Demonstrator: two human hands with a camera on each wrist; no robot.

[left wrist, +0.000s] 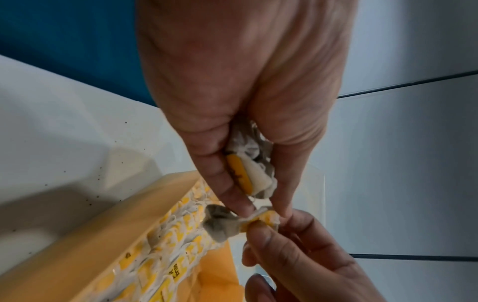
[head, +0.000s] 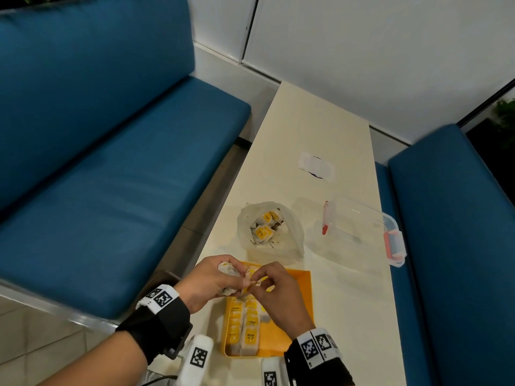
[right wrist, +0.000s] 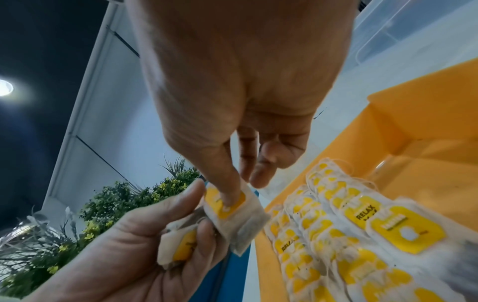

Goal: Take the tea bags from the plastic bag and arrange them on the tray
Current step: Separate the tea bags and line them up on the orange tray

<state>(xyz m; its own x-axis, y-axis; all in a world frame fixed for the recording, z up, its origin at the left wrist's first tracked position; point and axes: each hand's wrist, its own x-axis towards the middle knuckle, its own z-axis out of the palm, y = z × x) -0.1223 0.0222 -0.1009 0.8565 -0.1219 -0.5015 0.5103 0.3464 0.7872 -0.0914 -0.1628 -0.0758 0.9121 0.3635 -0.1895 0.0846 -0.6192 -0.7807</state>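
Observation:
An orange tray (head: 295, 324) lies near the table's front edge, its left side filled with rows of yellow-labelled tea bags (head: 245, 327). Above the tray's far left corner my left hand (head: 214, 280) grips a small bunch of tea bags (left wrist: 248, 163). My right hand (head: 276, 291) pinches one tea bag (right wrist: 232, 212) at the left hand's fingertips, thumb on its yellow label. The same tea bag (left wrist: 227, 224) hangs between both hands in the left wrist view. Behind the tray stands the plastic bag (head: 270, 232), open, with more tea bags inside.
A clear plastic container (head: 362, 232) with red clips stands right of the bag. A white paper scrap (head: 316, 165) lies farther back. Blue sofas (head: 111, 162) flank the narrow cream table (head: 348, 316) on both sides. White tagged devices (head: 198, 355) sit at the front edge.

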